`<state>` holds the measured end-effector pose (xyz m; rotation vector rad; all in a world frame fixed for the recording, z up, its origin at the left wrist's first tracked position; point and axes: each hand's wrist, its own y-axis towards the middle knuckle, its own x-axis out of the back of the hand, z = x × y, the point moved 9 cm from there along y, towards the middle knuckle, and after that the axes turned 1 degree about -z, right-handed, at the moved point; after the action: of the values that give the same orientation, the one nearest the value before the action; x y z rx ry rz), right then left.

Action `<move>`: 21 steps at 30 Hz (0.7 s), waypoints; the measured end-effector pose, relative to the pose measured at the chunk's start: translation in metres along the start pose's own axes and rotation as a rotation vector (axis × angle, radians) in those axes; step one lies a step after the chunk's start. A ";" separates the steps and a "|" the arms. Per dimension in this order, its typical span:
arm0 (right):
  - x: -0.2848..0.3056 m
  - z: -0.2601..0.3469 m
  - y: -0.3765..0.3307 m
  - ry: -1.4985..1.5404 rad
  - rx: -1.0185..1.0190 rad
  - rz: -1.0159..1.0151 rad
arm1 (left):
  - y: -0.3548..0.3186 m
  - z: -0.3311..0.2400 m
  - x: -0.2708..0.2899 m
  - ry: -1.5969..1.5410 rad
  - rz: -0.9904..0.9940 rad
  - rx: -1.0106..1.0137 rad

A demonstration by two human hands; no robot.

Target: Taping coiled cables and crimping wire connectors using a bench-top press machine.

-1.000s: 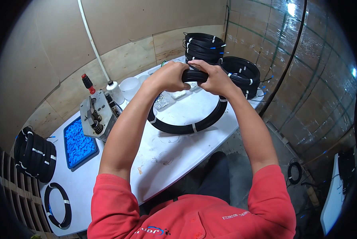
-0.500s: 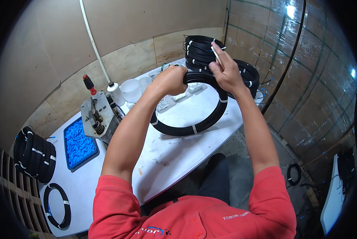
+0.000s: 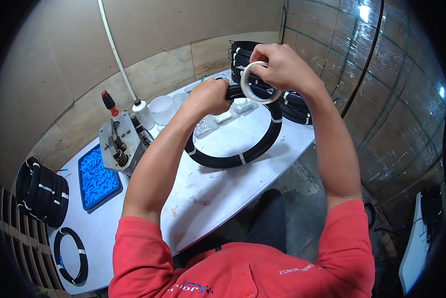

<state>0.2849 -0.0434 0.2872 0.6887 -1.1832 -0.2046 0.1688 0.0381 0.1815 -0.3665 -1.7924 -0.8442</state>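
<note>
My left hand is closed around the upper left of a black cable coil, which stands tilted over the white table. Pieces of white tape band the coil at its left, bottom and right. Pinched in my right hand is a roll of white tape, held at the coil's top right and overlapping it in view. Whether a strip of tape runs from the roll to the coil I cannot make out.
Stacked black coils stand at the far end of the table. On the left are a metal press, a tray of blue pieces, more stacked coils and a single coil. White tubs and small bags lie behind.
My right hand has turned over and lifted, bringing the tape roll from edge-on to face-on near the coil's top. The coil and my left hand have shifted only slightly.
</note>
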 end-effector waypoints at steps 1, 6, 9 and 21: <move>0.003 0.004 0.005 0.000 -0.002 0.000 | 0.000 0.001 0.001 -0.043 0.008 0.007; -0.013 0.017 0.023 -0.139 -0.034 0.217 | 0.001 -0.001 0.005 -0.155 0.108 -0.060; -0.026 0.013 0.035 -0.236 -0.069 0.331 | 0.000 -0.006 0.004 -0.227 0.172 -0.049; -0.056 0.038 0.044 -0.430 -0.042 0.531 | -0.005 -0.006 0.011 -0.290 -0.044 -0.042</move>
<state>0.2201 0.0039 0.2770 0.2772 -1.7255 0.0763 0.1660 0.0289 0.1903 -0.4987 -2.0584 -0.8964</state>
